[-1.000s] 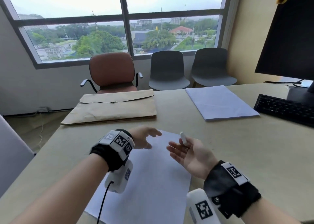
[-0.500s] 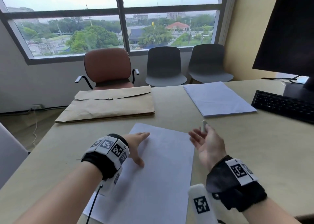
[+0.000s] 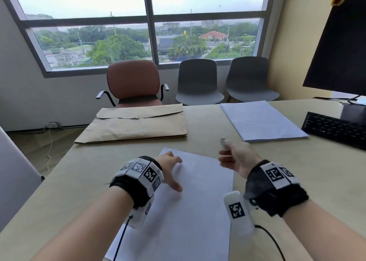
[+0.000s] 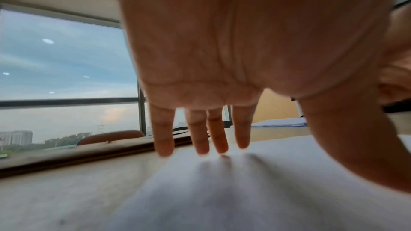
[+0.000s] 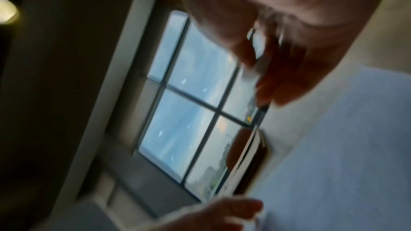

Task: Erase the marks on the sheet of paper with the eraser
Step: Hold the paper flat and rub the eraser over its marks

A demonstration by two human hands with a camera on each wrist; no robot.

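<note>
While no marks can be made out on it from the head view, the sheet of paper [image 3: 198, 191] lies flat on the desk [image 3: 297, 181] at 6 o'clock, long edge running away from the person.

Item: eraser [image 3: 223, 143]. Small, white. Pinched at the fingertips of the right hand [image 3: 237, 158], raised clear of the desk, just past the sheet's far right corner, at about 1 o'clock from the sheet's centre. In the right wrist view the grip is blurred; it appears to be thumb against two fingers.

Item: left hand [image 3: 170, 167]. Fingers straight and spread, flat on the sheet's far left corner, at 11 o'clock. The left wrist view shows the fingertips [image 4: 201, 147] touching the paper.

Change: a second ago the left hand hovered with fingers curled above the sheet; it is now pressed down as an anchor. The right hand, then over the sheet's middle with palm turned up, has drawn out to the right edge and rotated, palm turning downward. Judgement: the sheet is secured and the eraser is being oriented for rubbing; no erasing stroke has begun.

Surrounding: brown envelope [image 3: 134, 126] at 11 o'clock, well apart; stack of white paper [image 3: 261, 120] at 1 o'clock; keyboard [image 3: 336, 130] and monitor [image 3: 340, 48] at 2 o'clock; three chairs beyond the desk, under the window.
</note>
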